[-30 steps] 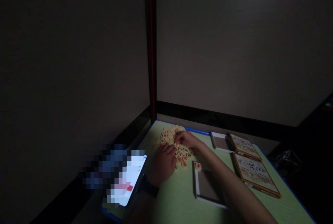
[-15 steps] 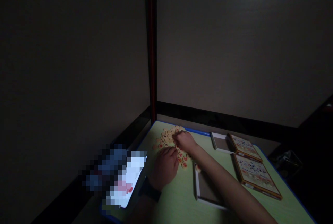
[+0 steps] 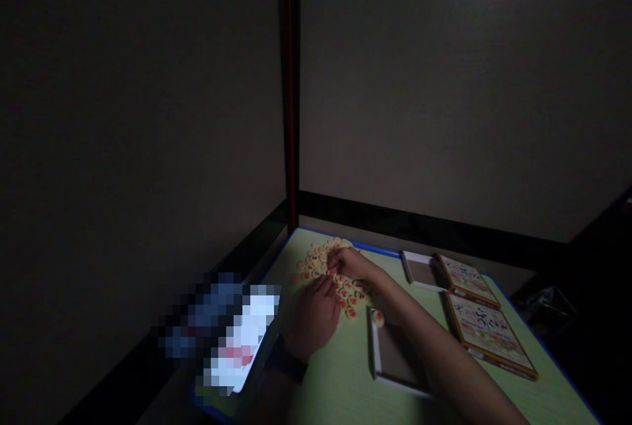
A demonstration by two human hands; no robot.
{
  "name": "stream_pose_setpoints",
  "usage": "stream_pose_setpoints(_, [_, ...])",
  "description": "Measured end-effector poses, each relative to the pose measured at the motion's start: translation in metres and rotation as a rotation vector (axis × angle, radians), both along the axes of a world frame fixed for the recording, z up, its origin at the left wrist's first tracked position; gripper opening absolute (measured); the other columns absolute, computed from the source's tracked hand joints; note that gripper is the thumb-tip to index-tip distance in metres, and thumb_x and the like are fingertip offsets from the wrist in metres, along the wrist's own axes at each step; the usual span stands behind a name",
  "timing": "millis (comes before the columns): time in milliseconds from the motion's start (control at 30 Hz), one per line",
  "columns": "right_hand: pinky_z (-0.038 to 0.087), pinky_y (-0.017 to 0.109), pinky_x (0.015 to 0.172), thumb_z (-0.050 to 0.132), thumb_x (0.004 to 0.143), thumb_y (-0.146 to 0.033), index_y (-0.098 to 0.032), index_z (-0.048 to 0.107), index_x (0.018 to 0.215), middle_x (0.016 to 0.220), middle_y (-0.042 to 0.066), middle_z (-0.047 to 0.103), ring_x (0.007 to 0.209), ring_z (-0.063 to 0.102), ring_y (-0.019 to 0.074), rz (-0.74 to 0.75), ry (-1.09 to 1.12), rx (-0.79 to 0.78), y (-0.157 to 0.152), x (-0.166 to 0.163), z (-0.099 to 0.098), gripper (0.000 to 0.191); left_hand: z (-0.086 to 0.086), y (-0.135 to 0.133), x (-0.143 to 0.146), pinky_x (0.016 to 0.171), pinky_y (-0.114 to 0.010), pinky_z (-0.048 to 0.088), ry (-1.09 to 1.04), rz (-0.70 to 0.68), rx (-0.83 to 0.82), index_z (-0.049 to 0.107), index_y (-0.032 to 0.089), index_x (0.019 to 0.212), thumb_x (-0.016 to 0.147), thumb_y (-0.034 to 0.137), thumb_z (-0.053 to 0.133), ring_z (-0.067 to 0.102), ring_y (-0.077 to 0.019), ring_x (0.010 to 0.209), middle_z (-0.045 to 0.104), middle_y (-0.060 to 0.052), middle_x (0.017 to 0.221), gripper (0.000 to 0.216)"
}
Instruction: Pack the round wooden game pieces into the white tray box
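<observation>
Round wooden Chinese chess pieces (image 3: 316,255) with red or dark characters lie in a loose cluster near the table's far corner. Over the middle of them, my right hand (image 3: 349,263) is closed, its thumb and fingers pinched low among the pieces. My left hand (image 3: 316,316), with a dark band on the wrist, rests at the near side of the cluster. Its fingers are bent together and point toward my right hand's fingertips. Whatever either hand pinches is hidden. One red-marked piece (image 3: 378,318) sits at the corner of an open box tray (image 3: 375,352) beneath my right forearm.
Two printed game boxes (image 3: 467,278) lie at the right, beside a second shallow tray (image 3: 422,270). A lit, pixelated screen (image 3: 244,339) is at the left edge of the green table (image 3: 340,385). Dark walls stand behind, and a bin-like container (image 3: 550,313) is beyond the right edge.
My right hand has shifted slightly and turned, showing its pinched fingers more. My left fingers have drawn up a little toward it. More of the piece in the tray shows.
</observation>
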State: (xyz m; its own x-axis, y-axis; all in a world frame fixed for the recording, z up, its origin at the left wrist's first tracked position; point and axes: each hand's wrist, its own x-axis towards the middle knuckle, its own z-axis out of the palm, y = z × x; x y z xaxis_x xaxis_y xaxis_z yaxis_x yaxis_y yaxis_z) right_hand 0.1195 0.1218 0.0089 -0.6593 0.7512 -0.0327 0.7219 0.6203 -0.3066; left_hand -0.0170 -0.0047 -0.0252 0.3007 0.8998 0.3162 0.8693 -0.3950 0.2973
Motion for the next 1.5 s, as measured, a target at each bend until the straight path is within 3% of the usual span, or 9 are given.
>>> stream_pose_setpoints(133, [0.047, 0.018, 0.066, 0.059, 0.074, -0.001, -0.015, 0.079, 0.083, 0.078, 0.001, 0.077, 0.075, 0.070, 0.0140, 0.011, 0.041, -0.051, 0.003, 0.001, -0.002, 0.026, -0.012, 0.002, 0.000, 0.116, -0.042, 0.038, 0.014, -0.007, 0.051, 0.060, 0.013, 0.134, 0.095, 0.020, 0.043, 0.049, -0.0253, 0.136, 0.055, -0.011, 0.146, 0.042])
stream_pose_setpoints(300, [0.047, 0.019, 0.068, 0.059, 0.072, 0.001, -0.016, 0.079, 0.077, 0.075, 0.001, 0.077, 0.074, 0.071, 0.0143, -0.005, -0.006, -0.042, 0.001, -0.002, 0.003, 0.027, -0.021, 0.004, -0.001, 0.113, -0.044, 0.040, 0.044, -0.015, 0.065, 0.060, 0.014, 0.134, 0.098, 0.025, 0.041, 0.051, -0.0265, 0.133, 0.057, -0.012, 0.144, 0.041])
stream_pose_setpoints(567, [0.049, 0.034, 0.083, 0.059, 0.088, -0.027, -0.017, 0.074, 0.096, 0.105, 0.017, 0.075, 0.100, 0.069, 0.0294, -0.124, -0.102, 0.159, -0.017, -0.021, 0.005, 0.020, -0.017, 0.003, -0.002, 0.112, -0.045, 0.042, 0.052, -0.025, 0.078, 0.061, 0.012, 0.131, 0.098, 0.025, 0.042, 0.056, -0.0276, 0.128, 0.063, -0.013, 0.136, 0.040])
stream_pose_setpoints(767, [0.049, 0.034, 0.086, 0.057, 0.085, -0.015, -0.014, 0.071, 0.107, 0.109, 0.020, 0.073, 0.105, 0.068, 0.0301, -0.092, -0.132, 0.177, -0.023, -0.029, 0.004, 0.027, -0.015, 0.002, -0.001, 0.110, -0.043, 0.045, 0.048, -0.018, 0.115, 0.062, 0.014, 0.129, 0.097, 0.023, 0.042, 0.058, -0.0266, 0.126, 0.066, -0.012, 0.132, 0.039])
stream_pose_setpoints(867, [0.048, 0.031, 0.083, 0.059, 0.080, -0.010, -0.013, 0.073, 0.101, 0.104, 0.018, 0.075, 0.101, 0.069, 0.0284, -0.065, -0.101, 0.139, -0.019, -0.025, 0.006, 0.025, -0.016, 0.002, -0.001, 0.110, -0.044, 0.046, 0.042, -0.011, 0.116, 0.062, 0.014, 0.129, 0.097, 0.023, 0.043, 0.058, -0.0270, 0.125, 0.065, -0.012, 0.132, 0.039])
stream_pose_setpoints(1100, [0.047, 0.020, 0.067, 0.059, 0.070, 0.000, -0.016, 0.077, 0.085, 0.080, 0.002, 0.077, 0.077, 0.070, 0.0150, -0.005, 0.066, -0.001, 0.002, -0.015, 0.000, 0.028, -0.018, 0.002, -0.001, 0.112, -0.043, 0.044, 0.046, -0.031, 0.112, 0.064, 0.012, 0.127, 0.098, 0.024, 0.043, 0.056, -0.0264, 0.129, 0.064, -0.013, 0.135, 0.038])
stream_pose_setpoints(1300, [0.046, 0.020, 0.063, 0.060, 0.069, -0.002, -0.016, 0.077, 0.072, 0.069, -0.001, 0.074, 0.069, 0.068, 0.0139, 0.002, 0.133, -0.018, 0.009, -0.014, -0.007, 0.023, -0.015, 0.002, -0.001, 0.112, -0.044, 0.044, 0.042, -0.025, 0.070, 0.063, 0.012, 0.129, 0.098, 0.024, 0.043, 0.055, -0.0267, 0.131, 0.062, -0.012, 0.138, 0.039])
stream_pose_setpoints(1400, [0.045, 0.020, 0.066, 0.058, 0.071, -0.002, -0.017, 0.076, 0.072, 0.071, 0.000, 0.074, 0.072, 0.067, 0.0148, -0.040, 0.122, 0.028, 0.013, -0.008, -0.003, 0.024, -0.017, 0.002, 0.000, 0.112, -0.044, 0.044, 0.037, -0.012, 0.068, 0.064, 0.014, 0.128, 0.097, 0.024, 0.044, 0.055, -0.0266, 0.131, 0.062, -0.012, 0.138, 0.038])
stream_pose_setpoints(1500, [0.044, 0.023, 0.073, 0.050, 0.079, -0.005, -0.017, 0.076, 0.084, 0.084, 0.005, 0.076, 0.082, 0.068, 0.0181, -0.138, 0.096, 0.110, 0.017, -0.001, 0.004, 0.029, -0.019, 0.003, 0.000, 0.112, -0.045, 0.044, 0.036, -0.007, 0.063, 0.064, 0.014, 0.128, 0.097, 0.024, 0.044, 0.054, -0.0267, 0.132, 0.061, -0.011, 0.139, 0.038])
